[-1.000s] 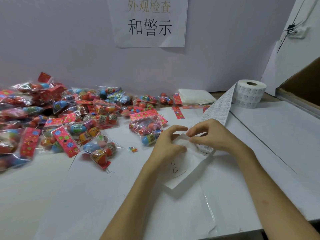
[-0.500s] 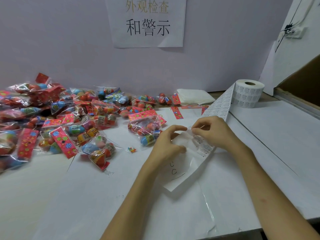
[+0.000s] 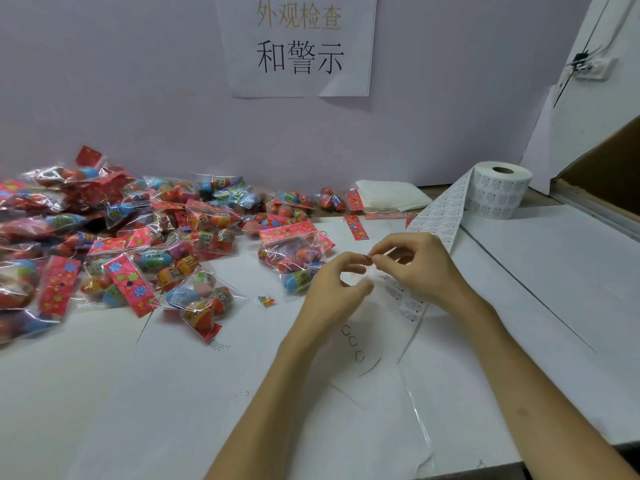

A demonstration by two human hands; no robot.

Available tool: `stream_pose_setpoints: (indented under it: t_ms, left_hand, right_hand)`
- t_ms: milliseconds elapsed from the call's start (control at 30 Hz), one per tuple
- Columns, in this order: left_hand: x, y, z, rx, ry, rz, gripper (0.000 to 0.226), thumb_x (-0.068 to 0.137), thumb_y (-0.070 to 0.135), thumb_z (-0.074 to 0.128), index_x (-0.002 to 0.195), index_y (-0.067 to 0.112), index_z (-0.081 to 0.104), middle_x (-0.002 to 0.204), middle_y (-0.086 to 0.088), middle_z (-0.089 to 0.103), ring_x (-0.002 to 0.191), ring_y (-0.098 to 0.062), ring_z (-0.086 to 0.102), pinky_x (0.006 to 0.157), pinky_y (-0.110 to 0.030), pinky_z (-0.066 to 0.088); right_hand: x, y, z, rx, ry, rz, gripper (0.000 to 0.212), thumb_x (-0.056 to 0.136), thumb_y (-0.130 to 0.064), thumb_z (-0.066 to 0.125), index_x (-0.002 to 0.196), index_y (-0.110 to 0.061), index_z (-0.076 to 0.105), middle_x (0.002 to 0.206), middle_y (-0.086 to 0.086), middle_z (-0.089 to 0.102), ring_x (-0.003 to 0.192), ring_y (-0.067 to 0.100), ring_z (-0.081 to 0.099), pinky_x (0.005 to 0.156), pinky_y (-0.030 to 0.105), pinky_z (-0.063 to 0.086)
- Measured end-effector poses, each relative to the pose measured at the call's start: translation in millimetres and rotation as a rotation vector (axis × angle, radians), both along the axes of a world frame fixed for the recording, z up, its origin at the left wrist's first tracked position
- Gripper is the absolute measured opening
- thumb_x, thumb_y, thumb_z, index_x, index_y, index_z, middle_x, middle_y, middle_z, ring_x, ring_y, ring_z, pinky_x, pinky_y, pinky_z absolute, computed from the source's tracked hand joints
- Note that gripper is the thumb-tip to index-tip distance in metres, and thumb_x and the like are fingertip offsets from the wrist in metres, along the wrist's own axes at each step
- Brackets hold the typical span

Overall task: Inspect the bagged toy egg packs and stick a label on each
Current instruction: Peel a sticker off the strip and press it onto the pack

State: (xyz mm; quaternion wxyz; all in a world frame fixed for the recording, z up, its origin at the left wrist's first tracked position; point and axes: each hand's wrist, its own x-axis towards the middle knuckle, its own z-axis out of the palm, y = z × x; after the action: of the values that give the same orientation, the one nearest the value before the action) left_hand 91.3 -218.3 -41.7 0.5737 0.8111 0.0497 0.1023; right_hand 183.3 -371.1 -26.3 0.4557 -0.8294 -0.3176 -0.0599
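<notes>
**Fingertips meet over the label strip**

Both hands are raised just above the desk (image 3: 519,306), tips together. The right hand (image 3: 419,268) has its thumb and forefinger closed in a fine pinch; the fingers (image 3: 382,259) appear to nip a small pale label (image 3: 371,262), though it is too small and blurred to be sure. The left hand (image 3: 329,292) is curled. Its forefinger reaches across to touch that pinch, while the thumb sits apart below, leaving an open gap. I cannot tell whether the left fingers (image 3: 356,260) grasp anything.

The label strip (image 3: 446,209) runs from the label roll (image 3: 498,192) at the back right, passes under the right hand and ends on a white sheet (image 3: 360,372) with pen marks.

The egg packs (image 3: 145,233) lie heaped across the left of the desk. The nearest pack (image 3: 294,254) lies just beside the left hand. A few tiny coloured bits (image 3: 266,301) lie near it.
</notes>
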Motion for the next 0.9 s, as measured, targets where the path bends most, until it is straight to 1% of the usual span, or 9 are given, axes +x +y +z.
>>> stream_pose_setpoints:
  t_ms: [133,267,333,433,567,667,767,833,900]
  left_hand:
    - [1,0,-1,0.005,-0.051,0.049,0.027,0.095,0.015,0.066,0.112,0.036,0.065,0.118,0.01,0.066,0.085,-0.005,0.06,0.072,-0.019,0.048]
    - [0,-1,-2,0.071,-0.137,0.092,0.033,0.092,0.013,0.063,0.102,0.044,0.066,0.115,0.017,0.065,0.076,0.002,0.06,0.066,-0.009,0.044]
    - [1,-2,-2,0.089,-0.179,0.1,0.038,0.092,0.011,0.062,0.097,0.048,0.065,0.115,0.02,0.065,0.081,0.007,0.059,0.068,-0.005,0.044]
    - [3,-1,-4,0.144,-0.196,0.107,0.037,0.092,0.011,0.062,0.095,0.048,0.065,0.115,0.018,0.063,0.083,0.003,0.061,0.07,-0.009,0.044]
    - [6,0,-6,0.219,-0.196,0.148,0.027,0.093,0.01,0.062,0.108,0.029,0.073,0.118,0.01,0.063,0.088,-0.006,0.063,0.081,-0.024,0.052]
    - [6,0,-9,0.286,-0.21,0.191,0.029,0.093,0.009,0.062,0.112,0.027,0.074,0.116,0.01,0.062,0.104,-0.014,0.059,0.093,-0.033,0.051]
    - [6,5,-11,0.534,-0.217,0.386,0.027,0.088,0.014,0.067,0.111,0.027,0.073,0.121,0.004,0.06,0.118,-0.022,0.05,0.096,-0.038,0.041]
    - [6,10,-11,0.69,-0.136,0.535,0.035,0.086,0.025,0.072,0.12,0.028,0.067,0.132,0.0,0.053,0.125,-0.025,0.043,0.097,-0.039,0.034]
    - [7,16,-14,0.756,-0.009,0.585,0.047,0.087,0.033,0.072,0.132,0.029,0.058,0.144,-0.004,0.044,0.133,-0.028,0.036,0.102,-0.042,0.034]
  right_hand:
    - [2,-3,3,0.019,0.065,0.09,0.007,0.089,-0.015,0.076,0.092,-0.021,0.079,0.089,-0.011,0.076,0.087,0.011,0.072,0.078,0.028,0.057]
    - [7,-4,5,0.108,0.153,0.049,0.015,0.1,-0.02,0.063,0.098,-0.021,0.077,0.094,-0.006,0.077,0.086,0.014,0.072,0.079,0.031,0.055]
    - [6,-3,5,0.08,0.223,0.067,0.017,0.101,-0.022,0.06,0.099,-0.023,0.077,0.095,-0.007,0.077,0.087,0.013,0.072,0.078,0.029,0.053]
    - [3,-2,5,0.085,0.267,0.125,0.009,0.093,-0.015,0.072,0.093,-0.022,0.077,0.087,-0.008,0.077,0.083,0.01,0.072,0.073,0.019,0.052]
    - [5,-3,5,0.128,0.22,0.108,0.006,0.086,-0.011,0.079,0.09,-0.012,0.076,0.088,0.001,0.077,0.086,0.019,0.073,0.079,0.027,0.057]
    - [3,-1,6,0.194,0.189,0.095,0.014,0.085,-0.006,0.079,0.082,-0.019,0.076,0.081,-0.004,0.074,0.078,0.012,0.069,0.073,0.024,0.053]
    - [2,-2,8,0.318,0.196,0.07,0.031,0.087,-0.001,0.075,0.074,-0.029,0.075,0.077,-0.009,0.073,0.072,0.012,0.067,0.065,0.021,0.051]
    - [2,-3,10,0.359,0.197,0.05,0.028,0.088,-0.001,0.073,0.077,-0.027,0.074,0.077,-0.007,0.073,0.07,0.013,0.067,0.063,0.023,0.051]
    - [3,-4,10,0.357,0.203,0.036,0.022,0.09,-0.002,0.072,0.081,-0.021,0.073,0.076,-0.006,0.073,0.069,0.013,0.067,0.063,0.025,0.052]
